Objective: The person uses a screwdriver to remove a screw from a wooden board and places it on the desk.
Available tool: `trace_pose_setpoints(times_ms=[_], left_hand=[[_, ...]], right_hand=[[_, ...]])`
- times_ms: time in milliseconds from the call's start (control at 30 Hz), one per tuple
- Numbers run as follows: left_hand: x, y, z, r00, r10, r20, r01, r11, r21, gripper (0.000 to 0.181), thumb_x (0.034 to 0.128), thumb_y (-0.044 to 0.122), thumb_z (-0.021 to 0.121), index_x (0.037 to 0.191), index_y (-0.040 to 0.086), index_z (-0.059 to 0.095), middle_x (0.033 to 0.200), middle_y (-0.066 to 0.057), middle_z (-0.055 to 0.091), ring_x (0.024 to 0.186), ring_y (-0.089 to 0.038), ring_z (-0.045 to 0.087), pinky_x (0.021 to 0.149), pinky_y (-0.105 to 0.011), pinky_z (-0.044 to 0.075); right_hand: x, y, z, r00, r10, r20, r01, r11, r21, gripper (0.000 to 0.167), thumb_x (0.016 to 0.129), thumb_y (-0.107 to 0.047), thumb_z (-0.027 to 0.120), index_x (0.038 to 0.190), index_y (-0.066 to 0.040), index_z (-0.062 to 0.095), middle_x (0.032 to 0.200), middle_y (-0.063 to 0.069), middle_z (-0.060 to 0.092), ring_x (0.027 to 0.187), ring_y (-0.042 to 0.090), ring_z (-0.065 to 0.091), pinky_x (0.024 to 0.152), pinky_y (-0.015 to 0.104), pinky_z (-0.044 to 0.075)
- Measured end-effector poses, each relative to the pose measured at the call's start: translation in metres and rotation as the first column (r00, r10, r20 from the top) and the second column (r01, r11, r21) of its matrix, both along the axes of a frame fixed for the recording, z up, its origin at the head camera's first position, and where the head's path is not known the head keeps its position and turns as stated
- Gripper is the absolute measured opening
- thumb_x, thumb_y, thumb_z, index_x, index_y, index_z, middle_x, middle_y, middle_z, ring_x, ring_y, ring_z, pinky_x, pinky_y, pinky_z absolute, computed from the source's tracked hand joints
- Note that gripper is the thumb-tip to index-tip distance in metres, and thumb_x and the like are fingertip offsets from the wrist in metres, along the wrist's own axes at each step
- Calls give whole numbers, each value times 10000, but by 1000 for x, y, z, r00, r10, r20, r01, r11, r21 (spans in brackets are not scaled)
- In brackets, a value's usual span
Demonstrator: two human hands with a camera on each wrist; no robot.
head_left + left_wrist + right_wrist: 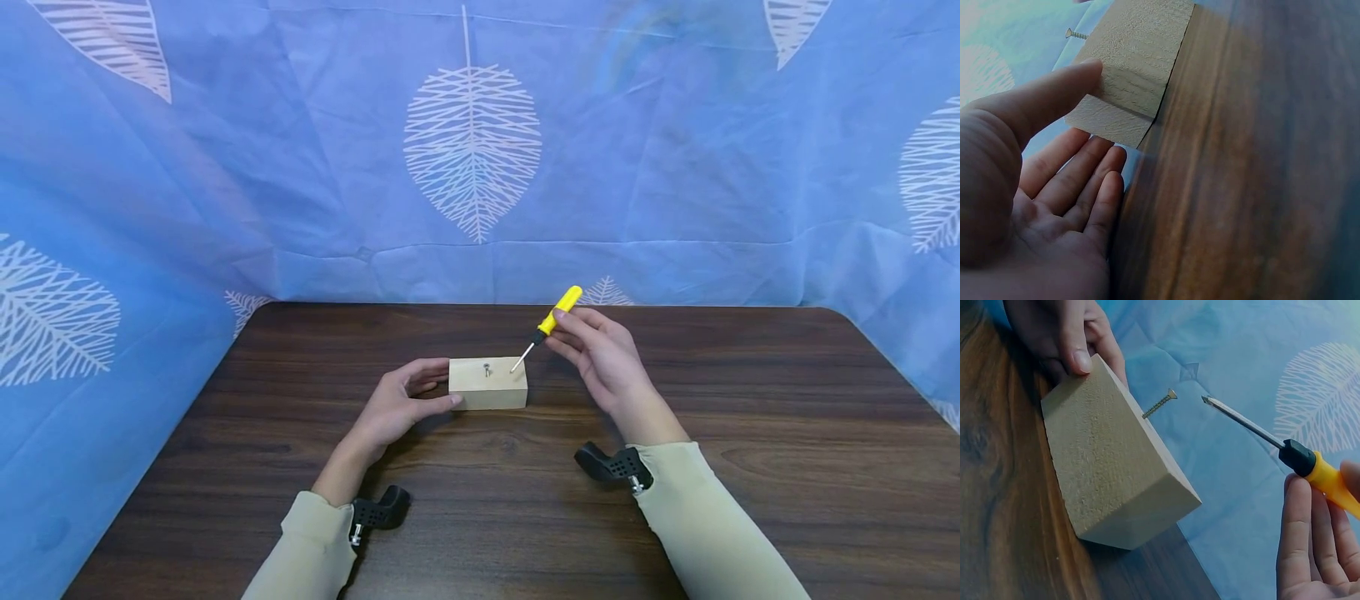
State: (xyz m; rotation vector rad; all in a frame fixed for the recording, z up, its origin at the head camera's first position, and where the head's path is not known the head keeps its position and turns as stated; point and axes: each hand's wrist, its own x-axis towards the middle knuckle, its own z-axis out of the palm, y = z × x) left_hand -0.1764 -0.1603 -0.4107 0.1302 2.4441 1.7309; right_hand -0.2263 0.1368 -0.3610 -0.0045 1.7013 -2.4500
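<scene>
A pale wooden block point(489, 399) lies on the table with a screw point(1159, 404) standing up out of its top face. My left hand point(392, 407) holds the block at its left end, thumb on the near side and fingers around the back. In my right hand point(609, 360) is a screwdriver point(567, 302) with a yellow handle and black collar, pinched by thumb and fingers. It slants down to the left over the block. The right wrist view shows its tip a short gap away from the screw's head, not touching it.
Both hands work over a dark wood-grain table point(480, 517). Behind it and to the sides hangs a blue cloth point(337, 167) with white leaf prints. A black wrist mount point(382, 507) sits at the left cuff, and another mount point(611, 463) at the right.
</scene>
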Motion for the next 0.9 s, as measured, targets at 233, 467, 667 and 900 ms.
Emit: trace_pose_setpoints(times_ms=[233, 467, 667, 900], left_hand=[[-1, -1, -1, 1000, -4, -4, 4, 1000, 9, 610, 922, 267, 881, 1481, 200, 645, 1506, -60, 663, 1445, -312, 586, 1246, -532, 452], [-1, 0, -1, 1000, -11, -6, 11, 1000, 22, 605, 924, 243, 878, 1481, 201, 646, 1504, -58, 665, 1439, -306, 593, 1242, -521, 461], [-2, 1, -3, 1000, -14, -6, 14, 1000, 10, 608, 927, 271, 876, 1485, 216, 643, 1510, -53, 659, 1446, -314, 585, 1239, -536, 461], [-1, 0, -1, 1000, -4, 2, 4, 1000, 7, 602, 927, 273, 875, 1481, 217, 646, 1508, -54, 661, 1448, -318, 581, 1241, -546, 454]], right_hand=[[0, -12, 3, 999, -17, -31, 18, 1000, 17, 143, 1081, -124, 659, 1202, -52, 636, 1171, -2, 679, 1018, 74, 729, 974, 235, 632], [0, -26, 6, 998, -16, -53, 19, 998, 52, 212, 1074, -117, 667, 1252, -11, 621, 1172, 8, 679, 1006, 83, 733, 964, 235, 636], [-1, -30, 7, 997, -49, -66, 54, 995, 80, 243, 1048, -115, 711, 1248, -3, 628, 1077, -40, 758, 949, 60, 764, 940, 230, 642], [2, -35, 12, 985, -93, -147, 122, 972, 202, 231, 1011, -148, 773, 1183, -41, 662, 990, -71, 786, 917, 76, 765, 942, 245, 646]])
